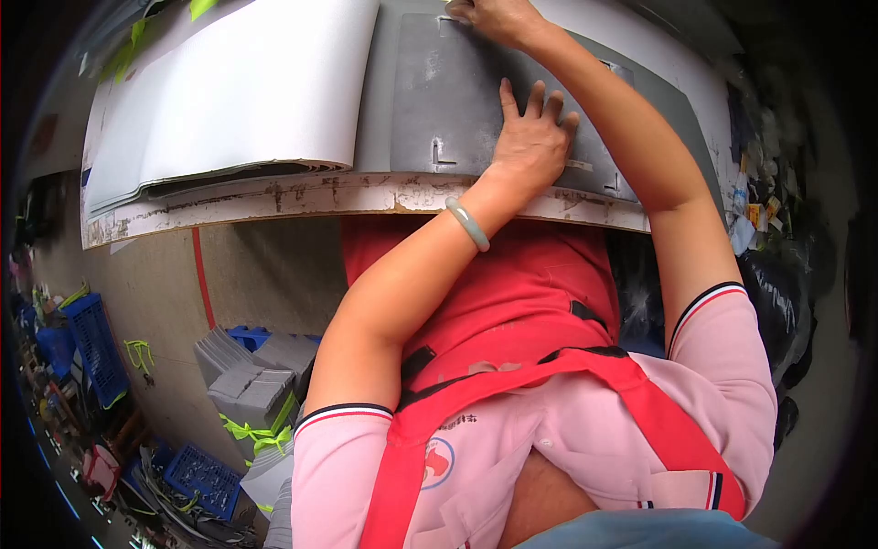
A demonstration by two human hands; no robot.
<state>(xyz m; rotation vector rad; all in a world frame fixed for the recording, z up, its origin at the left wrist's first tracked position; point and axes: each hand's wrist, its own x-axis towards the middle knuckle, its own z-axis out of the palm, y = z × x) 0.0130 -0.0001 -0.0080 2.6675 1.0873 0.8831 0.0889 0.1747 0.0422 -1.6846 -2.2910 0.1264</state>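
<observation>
Nearest me, my left hand [530,142] lies spread flat, palm down, on a grey cardboard sheet [466,96] that rests on the counter [302,197] just past its chipped front edge. Beyond it my right hand [489,18] presses the sheet's far end, fingers bent; I cannot tell whether it pinches an edge, since the frame cuts it off. I judge the sheet light, thin and fairly stiff, likely to bend or crease at its die-cut slots if lifted by one corner; its matte face should not slip. I would take it at two opposite edges. To the left, a stack of white sheets [238,91] curls upward. The counter's far side is out of frame, and the clutter at the right rim is too blurred to name.
</observation>
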